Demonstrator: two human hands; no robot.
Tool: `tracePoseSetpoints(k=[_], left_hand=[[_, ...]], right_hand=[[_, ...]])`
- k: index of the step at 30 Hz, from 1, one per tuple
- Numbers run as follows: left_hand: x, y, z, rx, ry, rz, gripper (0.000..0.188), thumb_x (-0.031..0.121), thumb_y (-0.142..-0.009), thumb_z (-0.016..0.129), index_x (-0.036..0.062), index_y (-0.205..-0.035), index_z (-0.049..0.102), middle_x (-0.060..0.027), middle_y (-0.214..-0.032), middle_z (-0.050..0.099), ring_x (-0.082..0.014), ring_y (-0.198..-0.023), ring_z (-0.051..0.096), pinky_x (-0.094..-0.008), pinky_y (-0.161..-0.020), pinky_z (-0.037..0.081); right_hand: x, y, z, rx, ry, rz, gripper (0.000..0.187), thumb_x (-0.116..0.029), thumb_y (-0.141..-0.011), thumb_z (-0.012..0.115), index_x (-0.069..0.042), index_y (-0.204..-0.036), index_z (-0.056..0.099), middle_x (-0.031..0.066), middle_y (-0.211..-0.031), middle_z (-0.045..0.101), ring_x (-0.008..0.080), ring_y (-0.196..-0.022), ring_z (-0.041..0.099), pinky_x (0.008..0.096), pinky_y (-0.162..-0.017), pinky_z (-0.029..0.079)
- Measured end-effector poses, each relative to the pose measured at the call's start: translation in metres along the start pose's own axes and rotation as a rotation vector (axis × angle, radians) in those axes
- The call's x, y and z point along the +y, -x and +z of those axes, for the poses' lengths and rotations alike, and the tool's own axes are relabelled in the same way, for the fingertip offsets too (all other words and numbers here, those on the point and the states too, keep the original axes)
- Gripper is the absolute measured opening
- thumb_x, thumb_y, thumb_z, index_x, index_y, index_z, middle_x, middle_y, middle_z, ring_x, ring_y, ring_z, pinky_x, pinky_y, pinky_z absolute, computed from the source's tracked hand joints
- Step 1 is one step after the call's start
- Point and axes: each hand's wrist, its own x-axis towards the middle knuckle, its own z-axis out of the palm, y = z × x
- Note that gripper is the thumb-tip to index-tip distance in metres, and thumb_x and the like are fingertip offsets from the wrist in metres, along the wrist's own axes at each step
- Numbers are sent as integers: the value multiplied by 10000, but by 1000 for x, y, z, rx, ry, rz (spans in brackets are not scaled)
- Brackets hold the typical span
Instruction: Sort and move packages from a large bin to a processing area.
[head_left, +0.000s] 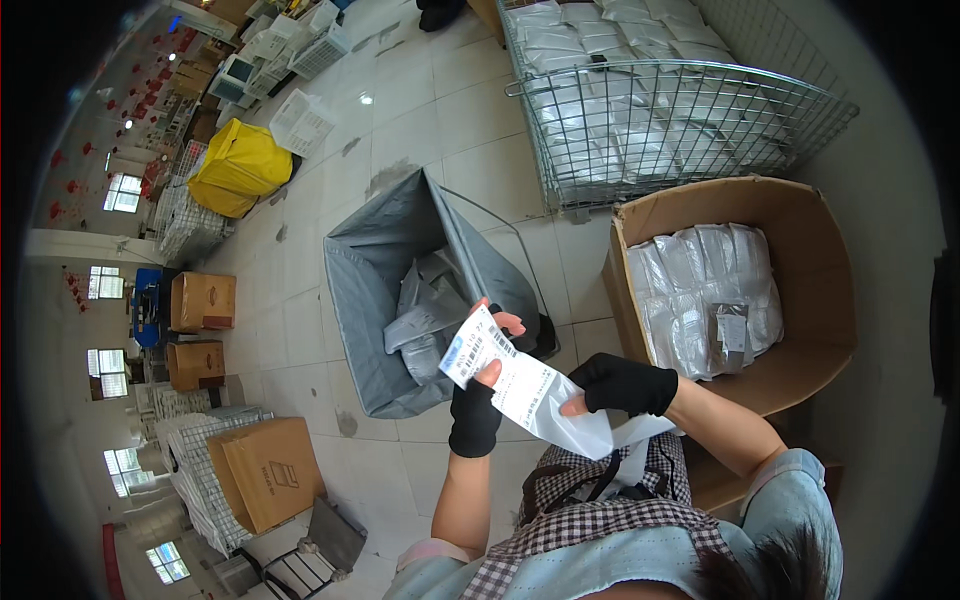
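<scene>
Stretched between my two hands, in front of my body, is a white plastic packet (545, 400) with a printed label at its upper left end. My left hand (477, 400), in a black fingerless glove, grips the label end, thumb on top and fingers behind it. My right hand (618, 387), gloved alike, pinches the packet's lower right part. Just beyond the left hand stands a grey fabric bin (362, 330) holding several grey plastic packets (425, 310). To the right, a large open cardboard box (815, 250) contains many clear-wrapped packets (700, 290), one darker packet (728, 335) lying on top.
A wire cage (690, 75) full of white packets stands at the far right, behind the cardboard box. Brown cartons (265, 475), a metal-framed chair (325, 550) and a yellow covered bundle (240, 168) are to the left. Pale floor tiles (300, 310) run between them.
</scene>
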Motion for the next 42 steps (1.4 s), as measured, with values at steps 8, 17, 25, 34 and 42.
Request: tracePoseSetpoints(k=[8, 17, 25, 34, 42], left_hand=[[-12, -3, 21, -353, -442, -86, 599, 164, -801, 466, 9, -1337, 248, -103, -1159, 439, -184, -1077, 410, -296, -916, 325], [-27, -14, 57, -731, -662, -4, 1020, 512, -603, 719, 18, -1344, 222, -158, -1289, 379, -268, -1183, 386, -357, -944, 326], [-53, -12, 77, -664, -207, -429, 1161, 468, -491, 802, 44, -1368, 172, -105, -1254, 375, -208, -1090, 442, -312, -919, 338], [-70, -16, 118, -779, -647, -257, 718, 81, -645, 706, 26, -1270, 357, -143, -1174, 481, -237, -1077, 482, -329, -884, 388], [-116, 24, 61, -709, -1269, -100, 569, -26, -548, 617, 55, -1097, 493, -167, -1050, 514, -349, -973, 497, -411, -816, 415]], right_hand=[[20, 42, -8, 56, -195, -234, 285, -75, -684, 614, -17, -960, 570, 32, -874, 590, 96, -814, 518, 244, -755, 414], [28, 44, -6, 411, -664, -527, 286, -136, -768, 610, -80, -1006, 461, 16, -941, 513, 94, -896, 499, 254, -783, 411], [36, 99, -34, 270, -437, -547, 457, -7, -713, 639, -27, -1154, 521, 63, -1165, 507, 117, -1016, 485, 265, -844, 404], [38, 151, -44, 524, -344, -449, 107, -54, -736, 644, -20, -838, 641, 93, -1092, 542, 124, -921, 520, 246, -815, 397], [120, 182, -154, 1060, -1266, -1215, 179, -204, -861, 537, -79, -988, 528, 18, -1063, 490, 116, -1043, 443, 340, -914, 366]])
